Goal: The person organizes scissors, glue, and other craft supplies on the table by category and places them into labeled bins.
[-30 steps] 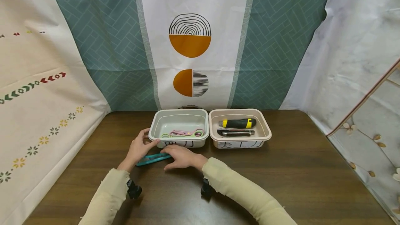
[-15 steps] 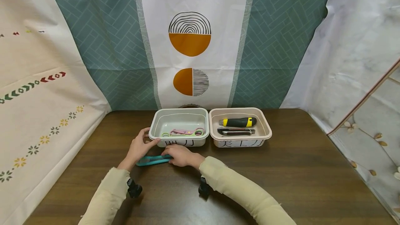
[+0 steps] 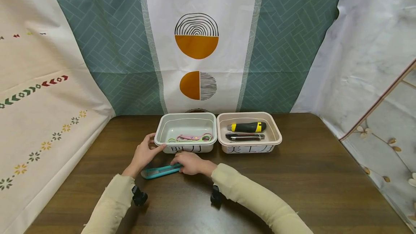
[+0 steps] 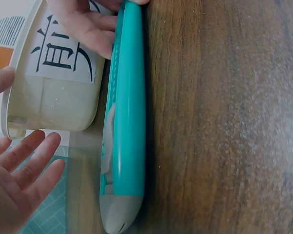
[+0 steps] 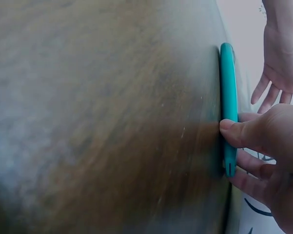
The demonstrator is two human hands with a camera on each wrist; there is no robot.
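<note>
A teal utility knife [image 3: 160,172] with a grey end lies at a slant in front of the bins, slider visible in the left wrist view. My right hand [image 3: 191,163] pinches its right end between thumb [image 5: 232,126] and fingers. My left hand [image 3: 143,155] is at the left front corner of the grey-green bin [image 3: 208,149]; its thumb touches the rim, its other fingers are extended beside the wall. Inside that bin lie scissors with pink handles [image 3: 188,137] and others with light green handles [image 3: 207,138].
Right of the grey-green bin stands a beige bin [image 3: 278,141]. It holds a black-and-yellow utility knife [image 3: 248,127] and a slimmer black cutter [image 3: 244,137]. Both bins carry written labels. The brown wooden table [image 3: 312,176] ends at patterned cloth behind and at the sides.
My right hand has closed its thumb and fingers on the knife's right end. The knife has shifted slightly right and toward me. My left hand stays at the bin.
</note>
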